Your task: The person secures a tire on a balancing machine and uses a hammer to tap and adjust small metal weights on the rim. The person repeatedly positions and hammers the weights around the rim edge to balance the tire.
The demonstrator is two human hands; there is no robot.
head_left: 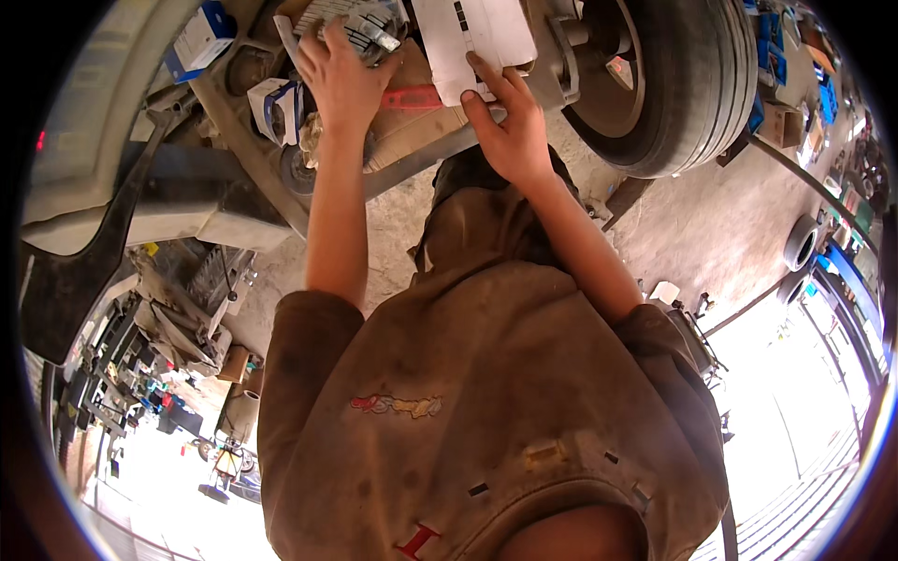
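Observation:
My left hand (346, 89) is at the top centre, its fingers spread over some clear-and-silver packaged parts (369, 28) in a cardboard container, touching them. To its right my right hand (510, 126) grips the lower part of a white flat box (482, 28), thumb and fingers on its face. A red strip-shaped object (412, 97) lies below the packets on brown cardboard (402, 140). A small blue-and-white box (271, 110) stands left of my left wrist.
A large tyred wheel (692, 84) is at the upper right beside metal vehicle parts. Another blue-and-white box (195, 45) sits at the upper left. Cluttered shelves and loose parts line both sides; a spare tyre (801, 241) stands at the right on the concrete floor (673, 224).

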